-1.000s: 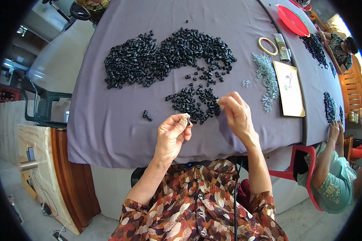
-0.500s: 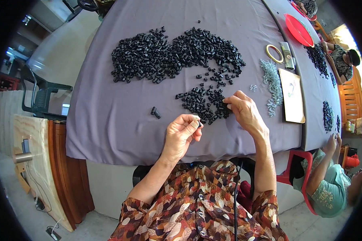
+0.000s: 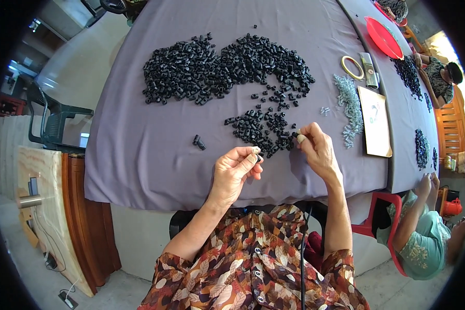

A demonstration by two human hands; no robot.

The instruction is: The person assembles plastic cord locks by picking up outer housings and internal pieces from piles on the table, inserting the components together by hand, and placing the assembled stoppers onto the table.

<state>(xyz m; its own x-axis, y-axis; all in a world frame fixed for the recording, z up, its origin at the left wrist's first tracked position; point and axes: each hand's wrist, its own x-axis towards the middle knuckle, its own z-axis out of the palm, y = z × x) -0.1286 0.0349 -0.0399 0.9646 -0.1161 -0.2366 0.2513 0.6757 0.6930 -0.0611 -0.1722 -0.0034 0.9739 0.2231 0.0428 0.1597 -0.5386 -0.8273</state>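
head view: left hand [image 3: 236, 173] is raised just off the near edge of the grey table cloth [image 3: 139, 155], thumb and fingers pinched narrow on a small black part [image 3: 259, 156]; half a second ago it sat slightly lower and closer to the body. right hand [image 3: 318, 150] has stayed at the near edge of the small heap of black parts [image 3: 261, 129], fingertips closed on one piece there. the big pile [image 3: 222, 67] farther back is unchanged.
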